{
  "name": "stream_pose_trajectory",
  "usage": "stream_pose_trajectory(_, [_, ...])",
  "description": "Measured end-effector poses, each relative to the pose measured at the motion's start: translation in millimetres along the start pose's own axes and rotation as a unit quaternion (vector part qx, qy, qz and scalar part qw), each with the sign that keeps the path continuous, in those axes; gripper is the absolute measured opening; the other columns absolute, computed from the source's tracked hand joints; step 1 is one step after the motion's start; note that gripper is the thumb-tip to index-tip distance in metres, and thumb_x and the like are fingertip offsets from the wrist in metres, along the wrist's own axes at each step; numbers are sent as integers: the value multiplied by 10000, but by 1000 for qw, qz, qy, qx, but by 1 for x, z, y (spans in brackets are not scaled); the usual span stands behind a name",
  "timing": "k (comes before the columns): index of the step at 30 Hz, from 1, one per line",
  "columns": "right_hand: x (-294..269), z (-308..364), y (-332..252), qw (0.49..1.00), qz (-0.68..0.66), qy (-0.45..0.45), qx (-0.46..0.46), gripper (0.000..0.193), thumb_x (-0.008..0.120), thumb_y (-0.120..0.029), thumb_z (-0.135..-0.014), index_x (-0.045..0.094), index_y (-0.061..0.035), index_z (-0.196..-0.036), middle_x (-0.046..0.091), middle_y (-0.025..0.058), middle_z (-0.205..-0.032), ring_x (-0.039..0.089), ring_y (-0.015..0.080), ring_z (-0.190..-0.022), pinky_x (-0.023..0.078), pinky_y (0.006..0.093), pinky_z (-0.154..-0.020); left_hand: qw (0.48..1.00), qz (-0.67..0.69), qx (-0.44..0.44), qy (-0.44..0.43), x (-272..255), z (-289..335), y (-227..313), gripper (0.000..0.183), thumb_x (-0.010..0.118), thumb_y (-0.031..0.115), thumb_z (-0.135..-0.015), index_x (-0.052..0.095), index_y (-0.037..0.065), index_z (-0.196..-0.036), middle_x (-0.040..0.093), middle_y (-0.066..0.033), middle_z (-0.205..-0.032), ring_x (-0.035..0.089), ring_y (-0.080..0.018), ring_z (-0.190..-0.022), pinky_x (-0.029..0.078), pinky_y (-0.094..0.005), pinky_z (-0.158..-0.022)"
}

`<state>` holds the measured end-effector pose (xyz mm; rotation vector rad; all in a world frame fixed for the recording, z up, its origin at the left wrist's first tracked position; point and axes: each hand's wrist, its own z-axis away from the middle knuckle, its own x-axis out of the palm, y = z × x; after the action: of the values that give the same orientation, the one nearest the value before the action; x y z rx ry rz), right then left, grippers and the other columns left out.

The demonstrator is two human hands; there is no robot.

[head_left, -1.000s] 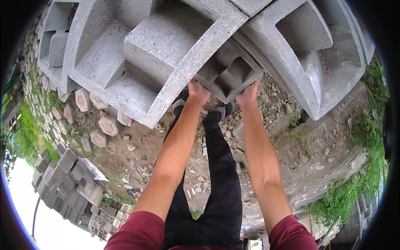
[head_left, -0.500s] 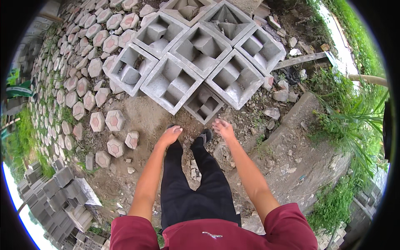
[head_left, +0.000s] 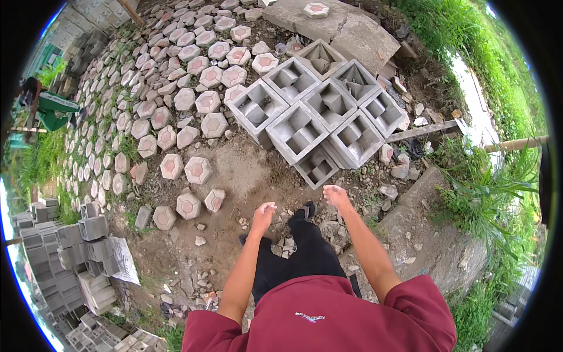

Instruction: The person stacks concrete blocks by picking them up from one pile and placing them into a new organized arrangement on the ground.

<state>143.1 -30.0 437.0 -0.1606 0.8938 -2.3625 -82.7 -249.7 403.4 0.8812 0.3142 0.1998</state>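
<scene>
Several grey concrete blocks (head_left: 299, 132), square-rimmed with hollow stepped insides, sit stacked in a diamond-shaped cluster ahead of me. The lowest one, a darker block (head_left: 317, 167), lies at the near corner of the cluster. Just short of that corner is my right hand (head_left: 336, 198), raised with loosely bent fingers and nothing in it. My left hand (head_left: 263, 217) hovers over bare soil to the left, its fingers also half curled and empty. Neither hand touches a block. My dark shoe (head_left: 305, 210) shows on the dirt between the hands.
Rows of hexagonal pavers (head_left: 198, 170) with reddish centres cover the ground to the left. A concrete slab (head_left: 346, 32) lies behind the cluster. To the right are rubble, a plank (head_left: 423, 131) and a sloping concrete edge (head_left: 410, 190). Grey blocks (head_left: 70, 237) are piled at lower left.
My view has swung left and back, so the block cluster appears smaller and further right, and the slab behind it shows. Both hands stay raised and empty. One foot is now mostly hidden.
</scene>
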Motion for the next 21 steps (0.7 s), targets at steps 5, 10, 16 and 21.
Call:
stream_pose_trajectory(5, [109, 41, -3, 994, -44, -92, -30, 299, 551, -306, -916, 570, -71, -1100, 643, 40, -998, 607, 134, -857, 487, 309, -722, 953, 299, -43, 2, -35, 100, 5, 376, 443, 339, -957, 530, 54, -1186, 617, -65, -1110, 577, -153, -985, 450, -324, -811])
stream_pose_trajectory(10, [246, 82, 10, 967, 164, -174, -87, 301, 571, -286, -890, 584, -40, -1063, 641, 42, -909, 604, 122, -783, 474, 269, -660, 974, 210, -45, 73, -113, 179, -73, 380, 458, 359, -949, 539, 72, -1183, 625, -56, -1095, 578, -158, -982, 444, -325, -820])
stream_pose_trajectory(16, [414, 164, 35, 910, 205, -351, -77, 306, 570, -280, -896, 587, -40, -1085, 640, 40, -952, 603, 117, -825, 471, 262, -698, 920, 234, -15, 314, -240, 301, -142, 333, 493, 316, -939, 591, 28, -1075, 655, -45, -933, 586, -106, -840, 453, -248, -709])
stream_pose_trajectory(21, [507, 188, 67, 767, 367, -468, -241, 367, 601, -303, -880, 591, 2, -1082, 649, 64, -874, 601, 129, -766, 474, 274, -658, 800, 356, -42, 481, -290, 410, -202, 349, 515, 336, -926, 564, 56, -1128, 643, -62, -1050, 602, -137, -926, 469, -285, -752])
